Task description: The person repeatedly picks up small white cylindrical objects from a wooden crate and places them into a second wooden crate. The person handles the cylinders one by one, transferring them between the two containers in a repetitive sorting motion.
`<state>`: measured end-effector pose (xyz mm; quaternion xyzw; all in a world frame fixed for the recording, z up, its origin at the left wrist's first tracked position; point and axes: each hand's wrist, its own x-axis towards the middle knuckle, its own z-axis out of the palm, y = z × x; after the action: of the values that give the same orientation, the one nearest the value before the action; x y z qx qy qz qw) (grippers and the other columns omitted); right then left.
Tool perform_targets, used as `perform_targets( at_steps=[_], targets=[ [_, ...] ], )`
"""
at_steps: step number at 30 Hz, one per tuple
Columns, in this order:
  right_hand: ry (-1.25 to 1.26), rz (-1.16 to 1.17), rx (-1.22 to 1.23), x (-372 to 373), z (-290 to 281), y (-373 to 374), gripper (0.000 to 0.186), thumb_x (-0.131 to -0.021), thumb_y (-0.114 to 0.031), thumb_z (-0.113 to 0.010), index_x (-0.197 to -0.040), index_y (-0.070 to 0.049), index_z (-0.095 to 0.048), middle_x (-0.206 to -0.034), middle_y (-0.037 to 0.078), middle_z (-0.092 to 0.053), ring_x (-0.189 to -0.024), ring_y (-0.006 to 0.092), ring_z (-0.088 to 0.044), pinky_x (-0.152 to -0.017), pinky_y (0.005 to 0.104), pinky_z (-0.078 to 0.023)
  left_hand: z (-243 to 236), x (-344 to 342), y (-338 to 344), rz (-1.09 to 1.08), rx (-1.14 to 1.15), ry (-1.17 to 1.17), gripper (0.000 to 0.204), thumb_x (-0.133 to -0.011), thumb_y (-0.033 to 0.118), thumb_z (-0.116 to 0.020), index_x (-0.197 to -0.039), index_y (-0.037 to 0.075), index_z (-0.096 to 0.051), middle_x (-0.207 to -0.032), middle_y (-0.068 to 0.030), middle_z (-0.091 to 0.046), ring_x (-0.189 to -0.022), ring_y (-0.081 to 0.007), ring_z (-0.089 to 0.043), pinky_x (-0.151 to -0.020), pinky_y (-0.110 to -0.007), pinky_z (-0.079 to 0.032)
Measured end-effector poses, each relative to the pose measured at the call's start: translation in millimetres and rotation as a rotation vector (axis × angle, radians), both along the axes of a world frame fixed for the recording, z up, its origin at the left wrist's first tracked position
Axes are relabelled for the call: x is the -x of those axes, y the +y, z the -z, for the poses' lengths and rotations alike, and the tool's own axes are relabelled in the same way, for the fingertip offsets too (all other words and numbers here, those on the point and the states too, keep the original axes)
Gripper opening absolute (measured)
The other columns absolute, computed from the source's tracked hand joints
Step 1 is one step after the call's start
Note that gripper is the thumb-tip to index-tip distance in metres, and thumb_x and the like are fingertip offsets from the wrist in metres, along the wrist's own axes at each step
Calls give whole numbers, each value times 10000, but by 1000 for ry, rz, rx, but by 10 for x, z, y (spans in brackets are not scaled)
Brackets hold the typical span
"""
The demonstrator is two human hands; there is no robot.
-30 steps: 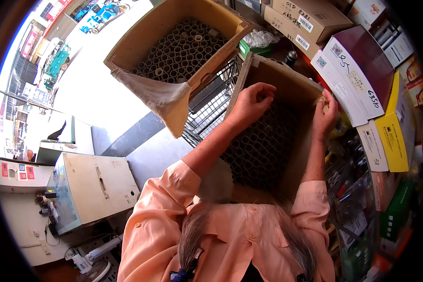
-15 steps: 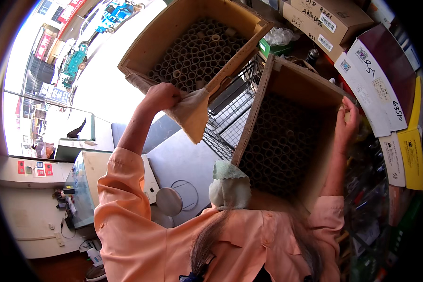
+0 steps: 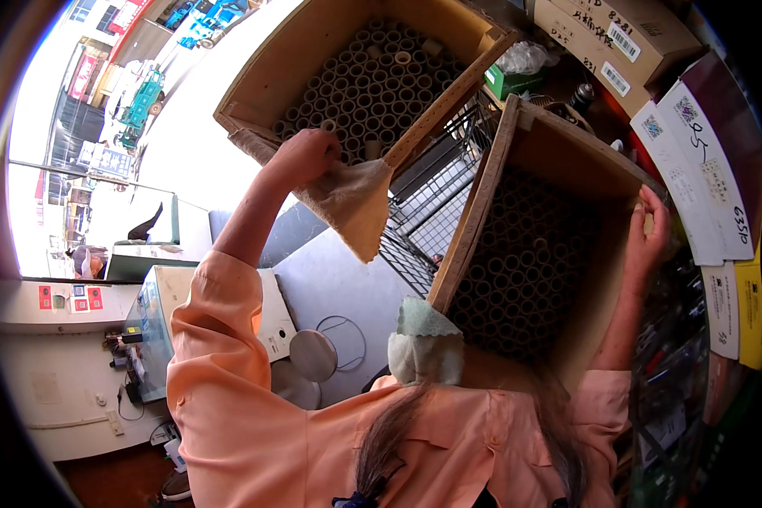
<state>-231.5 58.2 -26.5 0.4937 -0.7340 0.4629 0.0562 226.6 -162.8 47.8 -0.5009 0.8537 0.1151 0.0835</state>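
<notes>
A plain peach shirt [image 3: 322, 444] glows before us, near a pale green cloth [image 3: 425, 349]. Far left, brown tubes [image 3: 364, 95] form honeycomb patterns; at right, a carton [image 3: 752, 309] shows yellow.

We record the upper box [image 3: 450, 100] as wood, its inner walls fairly smooth and its rim worn. The near box [image 3: 474, 222] is likewise wood, matt throughout, with a rough, scuffed rim. The short tubes [image 3: 372, 93] in both look like matt cardboard, though we cannot confirm it. We find the draped cloth [image 3: 351, 207] soft and matt, and the grey-green cloth [image 3: 426, 356] fuzzy-napped. The basket [image 3: 444, 190] is thin metal wire. We note matt cardboard in the brown carton [image 3: 618, 46], smooth paper facing on the white carton [image 3: 694, 182], crumpled, glossy plastic in the clear bag [image 3: 527, 57], and creased, matt fabric in the peach shirt [image 3: 339, 449].
</notes>
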Motion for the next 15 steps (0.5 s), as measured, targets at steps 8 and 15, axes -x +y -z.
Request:
perform_targets(
  at_steps=[8,15],
  targets=[
    [74,8,-44,-3,-12,14,266,-851,-7,-533,-1104,-46,-605,-1056,83,-634,-932,211,-591,-847,331,-466,-193,-98,-610,-174,291,-350,167,-795,125,-561,-896,108,-693,-934,-123,-673,-933,-297,-634,-721,-416,-514],
    [56,-2,-42,-3,-7,14,251,-858,-24,-540,-1099,-55,-606,-1047,83,-631,-949,220,-594,-839,334,-474,-248,-385,-689,-223,233,-441,199,-813,171,-541,-923,102,-691,-984,-124,-669,-966,-297,-627,-770,-416,-505]
  ],
)
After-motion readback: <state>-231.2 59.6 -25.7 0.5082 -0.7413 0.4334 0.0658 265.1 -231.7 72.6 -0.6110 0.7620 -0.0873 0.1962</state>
